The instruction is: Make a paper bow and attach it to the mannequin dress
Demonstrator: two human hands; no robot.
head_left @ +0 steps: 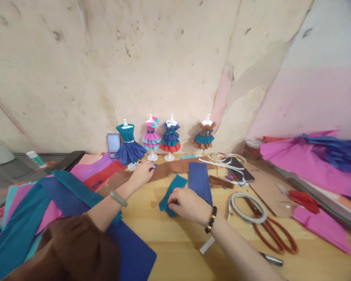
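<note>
My left hand reaches forward on the table, its fingers closed around a small blue piece that shows at the fingertips. Close to it stands a mini dress form with a teal top and blue skirt. My right hand is lower and nearer, fingers curled down on a teal crepe paper piece; the fingers partly hide how it is gripped. Beside that hand lies a blue crepe paper strip, partly covered by the wrist.
Further back stand more dressed forms: pink, blue and red, brown and teal. On the right lie a tape roll, orange-handled scissors and a phone. Crepe paper heaps at left; a glue stick lies behind.
</note>
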